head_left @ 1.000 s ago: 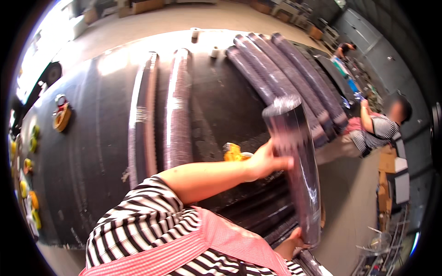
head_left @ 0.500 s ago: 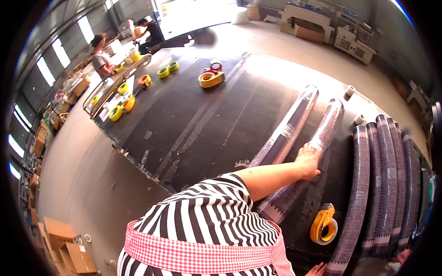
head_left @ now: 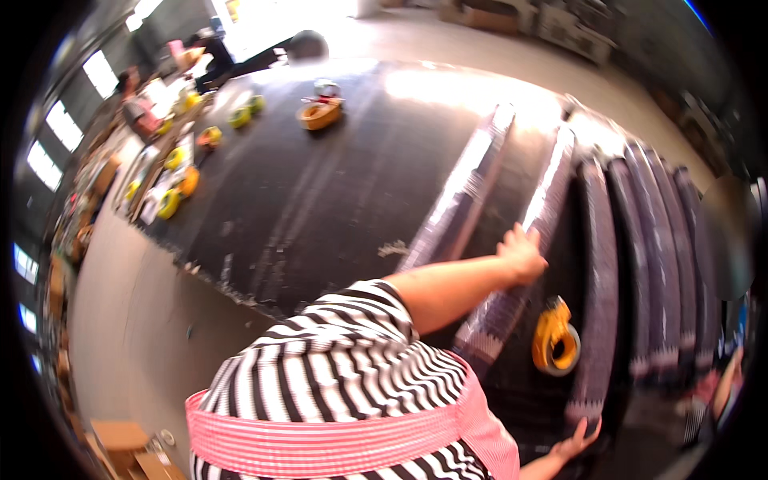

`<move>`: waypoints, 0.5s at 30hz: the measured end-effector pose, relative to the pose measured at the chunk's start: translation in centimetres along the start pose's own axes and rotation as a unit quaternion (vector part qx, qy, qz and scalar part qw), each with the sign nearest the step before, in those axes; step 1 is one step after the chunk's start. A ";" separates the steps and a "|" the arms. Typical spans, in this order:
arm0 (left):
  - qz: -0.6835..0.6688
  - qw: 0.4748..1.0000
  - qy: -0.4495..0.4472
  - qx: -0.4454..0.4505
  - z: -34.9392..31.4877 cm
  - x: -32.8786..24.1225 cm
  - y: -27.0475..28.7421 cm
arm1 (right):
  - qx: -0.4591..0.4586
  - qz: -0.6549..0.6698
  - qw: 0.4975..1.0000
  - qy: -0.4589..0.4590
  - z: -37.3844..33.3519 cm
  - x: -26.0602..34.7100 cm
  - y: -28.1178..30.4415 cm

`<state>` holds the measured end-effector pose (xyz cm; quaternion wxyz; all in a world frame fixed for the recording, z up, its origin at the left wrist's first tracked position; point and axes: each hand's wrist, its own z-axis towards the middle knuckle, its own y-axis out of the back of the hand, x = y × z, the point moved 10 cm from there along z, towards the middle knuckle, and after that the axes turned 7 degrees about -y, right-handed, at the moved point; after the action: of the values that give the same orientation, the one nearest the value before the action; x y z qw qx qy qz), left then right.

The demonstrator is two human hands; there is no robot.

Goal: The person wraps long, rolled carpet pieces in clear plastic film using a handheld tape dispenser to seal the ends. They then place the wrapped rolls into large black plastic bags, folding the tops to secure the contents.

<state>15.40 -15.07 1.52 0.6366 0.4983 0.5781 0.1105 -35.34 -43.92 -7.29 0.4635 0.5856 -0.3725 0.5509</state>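
My left hand [head_left: 524,254] lies across a long film-wrapped rolled-up rug [head_left: 550,192], its fingers apart. Low in the picture, my right hand [head_left: 574,442] has its fingers spread at the near fringed end of another wrapped rolled-up rug [head_left: 598,280]; whether it touches is hard to tell. Between these two rolls lies a yellow tape dispenser [head_left: 552,336] with a roll of tape in it. Left of my left hand is a further rolled-up rug [head_left: 464,188] in shiny film.
Several more wrapped rugs [head_left: 658,256] stand side by side at the right of the dark table [head_left: 352,200]. Another tape dispenser [head_left: 320,114] and several tape rolls [head_left: 168,203] are farther left. People sit beyond the far left corner; a person's arm [head_left: 730,384] shows at right.
The view has shifted, so the table sits higher and farther left. My right hand shows more fully, with fingers spread by the roll's end. My left hand remains at the same rug.
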 end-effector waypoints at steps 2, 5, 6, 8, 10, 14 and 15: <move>0.005 0.994 -0.074 -0.077 -0.9 0.0 1.6 | 0.024 0.008 0.999 -0.029 0.1 -0.1 -0.7; -0.219 0.974 0.028 -0.056 0.4 4.0 -1.3 | 0.063 0.104 0.990 -0.072 -0.3 0.4 -1.8; -0.251 0.966 0.039 -0.040 0.8 4.0 -2.2 | 0.063 0.115 0.989 -0.070 -0.6 0.8 -2.0; -0.277 0.959 0.051 -0.019 1.1 4.1 -3.6 | 0.052 0.121 0.989 -0.071 -1.1 1.1 -2.2; -0.265 0.963 0.054 -0.011 1.2 4.1 -4.1 | 0.051 0.136 0.986 -0.084 -1.4 0.9 -2.4; -0.198 0.978 0.071 0.003 0.4 3.3 -4.1 | 0.037 0.138 0.985 -0.100 -1.3 0.8 -2.3; -0.192 0.979 0.075 0.004 0.2 3.1 -4.1 | 0.035 0.138 0.985 -0.102 -1.3 0.7 -2.1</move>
<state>14.77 -14.93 -3.63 0.5988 0.3710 0.7094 0.0207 -33.68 -42.05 -6.92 0.3217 0.5980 -0.4754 0.5594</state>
